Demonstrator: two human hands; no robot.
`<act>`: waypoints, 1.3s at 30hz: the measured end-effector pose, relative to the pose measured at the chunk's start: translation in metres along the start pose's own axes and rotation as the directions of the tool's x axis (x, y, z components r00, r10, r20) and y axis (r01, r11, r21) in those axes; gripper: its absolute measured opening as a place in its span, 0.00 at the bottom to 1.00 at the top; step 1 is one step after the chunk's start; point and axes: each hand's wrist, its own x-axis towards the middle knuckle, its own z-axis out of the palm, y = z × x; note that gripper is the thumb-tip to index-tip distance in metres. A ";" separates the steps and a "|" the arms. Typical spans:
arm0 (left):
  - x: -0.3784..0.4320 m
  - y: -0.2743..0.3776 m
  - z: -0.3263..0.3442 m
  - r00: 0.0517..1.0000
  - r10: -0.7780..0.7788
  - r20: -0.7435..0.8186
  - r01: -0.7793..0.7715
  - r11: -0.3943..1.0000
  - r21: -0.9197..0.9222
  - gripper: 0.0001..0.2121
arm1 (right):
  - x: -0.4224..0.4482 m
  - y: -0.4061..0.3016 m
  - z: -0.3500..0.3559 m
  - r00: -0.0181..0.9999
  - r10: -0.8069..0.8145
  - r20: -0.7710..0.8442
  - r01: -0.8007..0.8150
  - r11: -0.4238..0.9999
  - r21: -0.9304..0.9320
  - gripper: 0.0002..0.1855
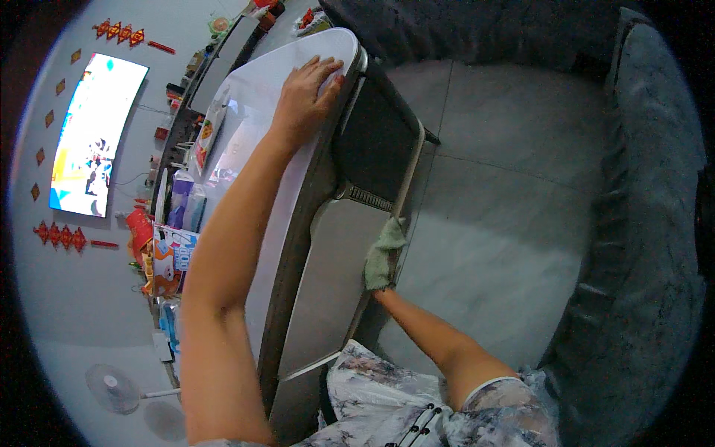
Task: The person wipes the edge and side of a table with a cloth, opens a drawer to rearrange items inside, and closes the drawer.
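Observation:
My left hand (307, 103) rests on the white top of a table (335, 42), near its rounded far corner, with the fingers spread and nothing held. Lower down, my right hand (383, 291) is wrapped in a pale green cloth (385, 257) that hides its fingers. The cloth touches the light lower rail (410, 167) along the table's side. Beside it, the side has a grey panel (335, 268) and a dark panel (374, 134), with a small ribbed strip (368, 197) between them.
Packages, including a purple pack (180, 198) and a printed box (173, 257), sit on the table's far side. A dark sofa (648, 223) borders the tiled floor (503, 167) on the right. Beyond the table are a lit television (98, 134) and a fan (111, 388).

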 end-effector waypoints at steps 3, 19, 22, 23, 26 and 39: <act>-0.042 0.028 -0.015 0.997 -0.035 0.073 0.043 0.994 -0.102 0.24 | 0.049 0.010 0.021 0.998 0.003 0.059 -0.002 1.000 -0.016 0.24; -0.164 0.090 -0.061 0.920 -0.239 0.310 0.249 0.968 0.008 0.33 | 0.092 0.023 0.054 0.939 0.342 0.044 -0.337 0.936 -0.102 0.21; -0.163 0.090 -0.057 0.941 -0.227 0.253 0.243 0.969 -0.034 0.31 | 0.040 0.010 0.039 0.973 0.230 -0.012 -0.227 0.952 -0.207 0.21; -0.163 0.089 -0.056 0.946 -0.215 0.243 0.231 0.972 -0.040 0.31 | 0.023 0.005 0.034 0.979 0.203 -0.029 -0.204 0.946 -0.250 0.21; -0.167 0.085 -0.057 0.946 -0.204 0.251 0.218 0.975 -0.030 0.31 | -0.007 -0.004 0.022 0.984 0.160 -0.084 -0.180 0.908 -0.378 0.21; -0.156 0.093 -0.055 0.949 -0.196 0.246 0.220 0.973 -0.076 0.31 | 0.099 -0.019 0.055 0.980 0.125 -0.151 -0.196 0.686 -0.701 0.21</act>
